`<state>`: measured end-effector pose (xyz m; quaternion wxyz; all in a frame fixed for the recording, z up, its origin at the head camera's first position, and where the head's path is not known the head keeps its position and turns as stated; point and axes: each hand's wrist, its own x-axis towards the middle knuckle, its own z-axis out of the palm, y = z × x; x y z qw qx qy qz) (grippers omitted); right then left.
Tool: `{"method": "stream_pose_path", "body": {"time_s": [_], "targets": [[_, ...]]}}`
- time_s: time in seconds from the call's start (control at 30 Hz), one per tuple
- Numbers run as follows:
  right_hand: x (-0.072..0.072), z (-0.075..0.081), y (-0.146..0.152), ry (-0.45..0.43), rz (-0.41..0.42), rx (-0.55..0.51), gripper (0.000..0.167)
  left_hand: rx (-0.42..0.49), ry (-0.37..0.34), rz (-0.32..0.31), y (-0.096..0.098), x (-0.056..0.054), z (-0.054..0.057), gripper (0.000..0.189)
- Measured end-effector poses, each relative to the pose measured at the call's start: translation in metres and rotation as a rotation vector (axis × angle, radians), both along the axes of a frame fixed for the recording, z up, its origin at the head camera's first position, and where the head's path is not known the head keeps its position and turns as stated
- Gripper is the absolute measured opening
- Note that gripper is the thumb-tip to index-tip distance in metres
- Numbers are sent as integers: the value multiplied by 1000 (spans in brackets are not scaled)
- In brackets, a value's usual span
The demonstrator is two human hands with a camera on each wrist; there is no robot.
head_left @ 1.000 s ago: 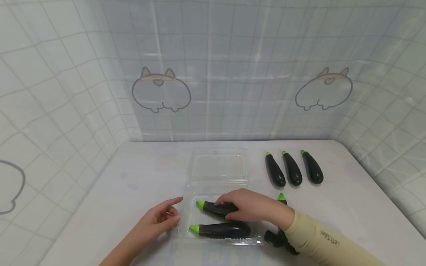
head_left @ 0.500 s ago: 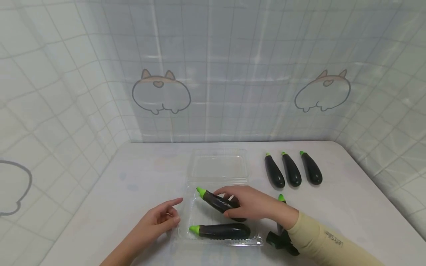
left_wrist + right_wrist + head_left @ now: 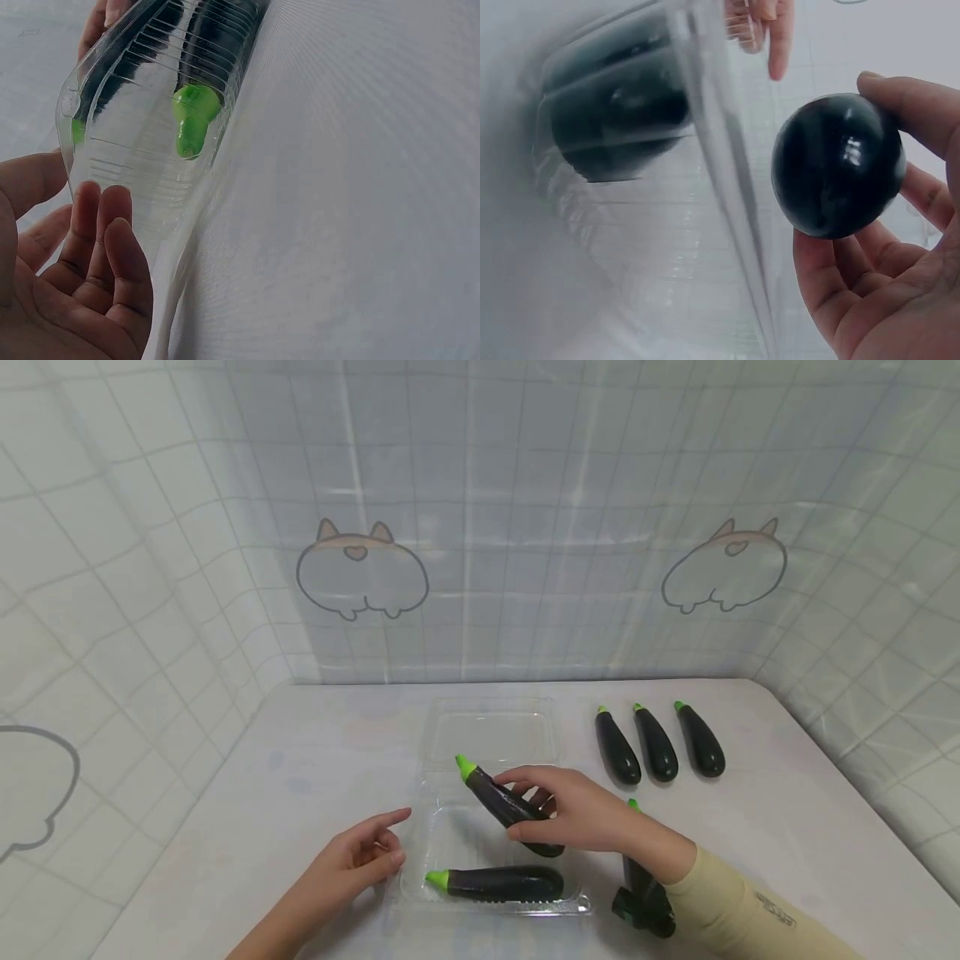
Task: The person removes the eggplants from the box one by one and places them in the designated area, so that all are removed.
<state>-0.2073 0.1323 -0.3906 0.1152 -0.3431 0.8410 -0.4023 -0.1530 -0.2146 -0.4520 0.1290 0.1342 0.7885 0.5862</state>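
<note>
My right hand [image 3: 581,806] grips a dark eggplant [image 3: 498,802] with a green stem, thumb on the near side and fingers on the far side. It is tilted above the clear plastic clamshell box [image 3: 453,839], stem end up and to the left. A second eggplant [image 3: 506,883] lies crosswise in the box along its front, seen through the ribbed wall in the left wrist view. My left hand [image 3: 360,860] is at the box's left side, fingers loosely bent and holding nothing, fingertips right at the wall.
The box's clear lid [image 3: 491,733] lies folded back flat behind it. Three eggplants [image 3: 658,743] lie in a row at the back right of the white table [image 3: 337,735]. Another eggplant [image 3: 637,870] is partly hidden under my right forearm. A patterned curtain [image 3: 525,527] surrounds the table.
My right hand has lifted the eggplant up from the box floor and tilted it stem-up. The left hand has stayed in place beside the box.
</note>
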Motion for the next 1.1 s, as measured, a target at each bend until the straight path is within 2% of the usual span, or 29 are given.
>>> {"method": "stream_pose_path", "body": {"time_s": [0.4,0.7,0.97,1.1], "targets": [[14,5,21,-26,-73,-69,60,18,33,-29,-1,-2,-3,56],[23,4,46,26,-172,-48,58,16,49,-33,0,-2,-5,56],[30,1,66,20,-270,-27,59,7,11,-14,1,-1,-2,56],[33,-1,75,21,-291,-46,60,-10,-14,1,1,0,0,57]]}}
